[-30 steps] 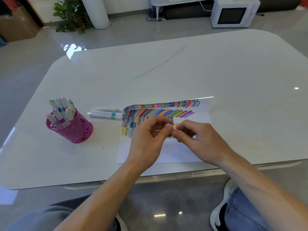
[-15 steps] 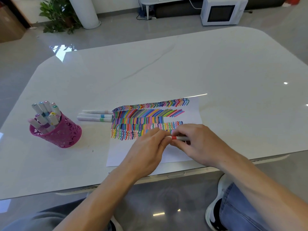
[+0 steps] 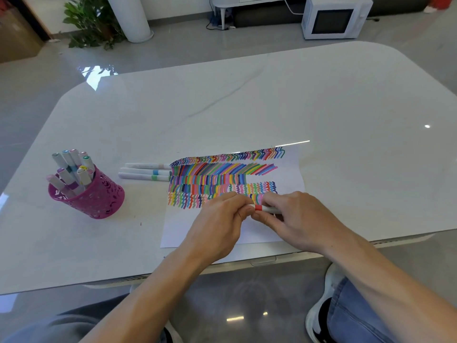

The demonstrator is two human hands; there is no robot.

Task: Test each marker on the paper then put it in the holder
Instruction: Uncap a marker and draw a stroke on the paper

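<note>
Over the paper's (image 3: pixel 288 174) near edge, the right hand (image 3: pixel 300 219) clamps the marker (image 3: pixel 266 208) barrel; the left hand (image 3: pixel 217 226) pinches its capped end. Likely light, rigid, smooth: grip mid-barrel.

Blue denim jeans (image 3: pixel 358 318) on R leg, white sneaker (image 3: pixel 331 278) w/ black lining, bare forearms (image 3: pixel 148 293)

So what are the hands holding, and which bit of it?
One marker with a red band. The left hand pinches the end by the band, and the right hand grips the white barrel.
</note>
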